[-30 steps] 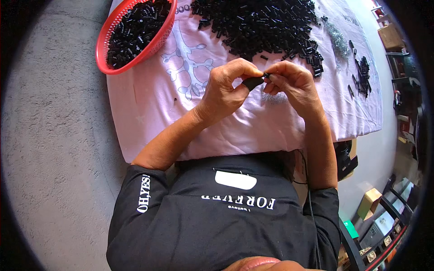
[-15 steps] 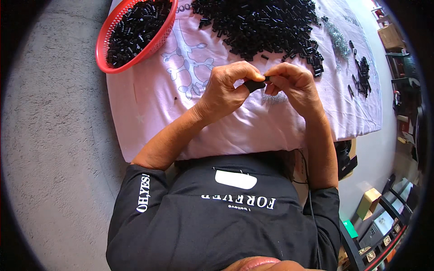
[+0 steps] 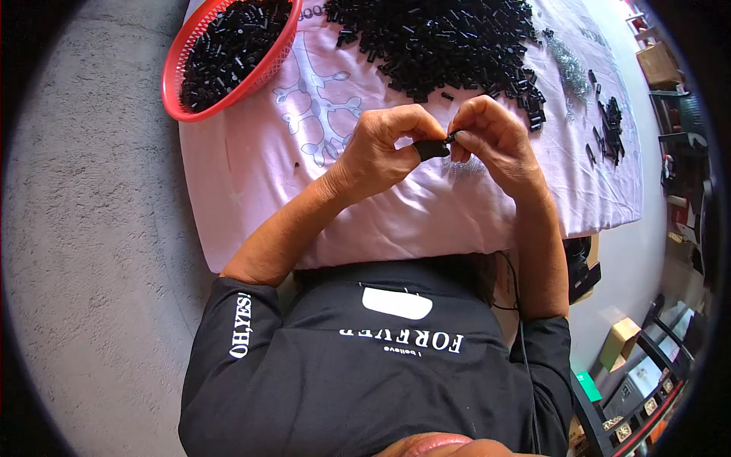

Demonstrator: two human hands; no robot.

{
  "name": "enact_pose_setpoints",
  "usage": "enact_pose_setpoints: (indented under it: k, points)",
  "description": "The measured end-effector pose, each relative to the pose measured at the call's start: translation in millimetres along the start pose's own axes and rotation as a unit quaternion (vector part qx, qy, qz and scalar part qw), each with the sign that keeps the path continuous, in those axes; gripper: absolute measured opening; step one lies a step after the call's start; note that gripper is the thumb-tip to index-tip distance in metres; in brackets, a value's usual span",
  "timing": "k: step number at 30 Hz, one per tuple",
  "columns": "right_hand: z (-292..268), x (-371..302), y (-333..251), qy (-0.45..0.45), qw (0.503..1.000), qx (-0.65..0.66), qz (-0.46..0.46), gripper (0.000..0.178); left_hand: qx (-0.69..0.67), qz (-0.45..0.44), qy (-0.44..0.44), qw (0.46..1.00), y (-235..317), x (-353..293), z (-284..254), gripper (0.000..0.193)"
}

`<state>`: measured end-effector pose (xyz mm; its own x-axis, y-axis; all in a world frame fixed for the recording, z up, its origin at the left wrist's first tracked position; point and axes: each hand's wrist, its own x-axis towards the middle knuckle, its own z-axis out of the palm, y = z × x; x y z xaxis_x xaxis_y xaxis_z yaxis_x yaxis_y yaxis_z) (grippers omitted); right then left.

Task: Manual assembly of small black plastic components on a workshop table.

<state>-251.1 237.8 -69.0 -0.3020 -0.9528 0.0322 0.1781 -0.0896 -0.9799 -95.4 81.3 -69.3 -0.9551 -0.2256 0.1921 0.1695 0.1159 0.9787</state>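
My left hand (image 3: 386,147) is closed around a black rounded piece (image 3: 432,149), whose end sticks out past the fingers. Against its tip, a tiny black part (image 3: 451,138) sits between the two hands. My right hand (image 3: 495,145) pinches that small part with thumb and forefinger; its exact kind is too small to make out. Both hands meet above the pink cloth. Just beyond them spreads a big heap of short black cylindrical pieces (image 3: 449,46). Below the right fingers lies a small patch of shiny, thin bits (image 3: 464,165), partly covered by the hand.
At the far left, a red plastic basket (image 3: 173,80) holds many similar black pieces. A pile of clear or silvery small bits (image 3: 567,65) lies right of the heap, near a smaller group of black pieces (image 3: 611,129). Pink patterned cloth (image 3: 251,198) covers the table.
The right thumb and fingers have shifted slightly, opening up around the small part, which shows more now. My left hand keeps its hold on the black piece, almost unmoved.
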Motion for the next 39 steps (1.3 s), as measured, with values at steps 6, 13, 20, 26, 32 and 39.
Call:
enact_pose_setpoints:
  k: [6, 13, 20, 26, 32, 39]
  points:
    - [2, -1, -1, 0.007, 1.000, -0.006, 0.004, 0.016, 0.072, 0.068, -0.005, 0.995, 2, 0, -2, 0.032]
    - [1, -1, -3, 0.004, 1.000, -0.001, 0.012, 0.033, 0.084, 0.031, 0.029, 0.996, 10, 4, 9, 0.038]
    - [9, -2, -14, -0.014, 1.000, -0.002, 0.014, 0.049, 0.135, 0.051, -0.040, 0.989, 14, 7, 1, 0.050]
    - [3, -2, -11, -0.020, 0.999, 0.010, 0.032, 0.049, 0.160, 0.079, -0.052, 0.983, 13, 9, -1, 0.049]
    - [-1, -4, -12, -0.004, 0.999, -0.010, 0.044, 0.048, 0.156, 0.109, -0.029, 0.981, 10, 7, 4, 0.039]
    - [-3, -3, -10, 0.013, 0.997, 0.028, 0.066, 0.037, 0.170, 0.108, -0.014, 0.979, 15, 8, 4, 0.037]
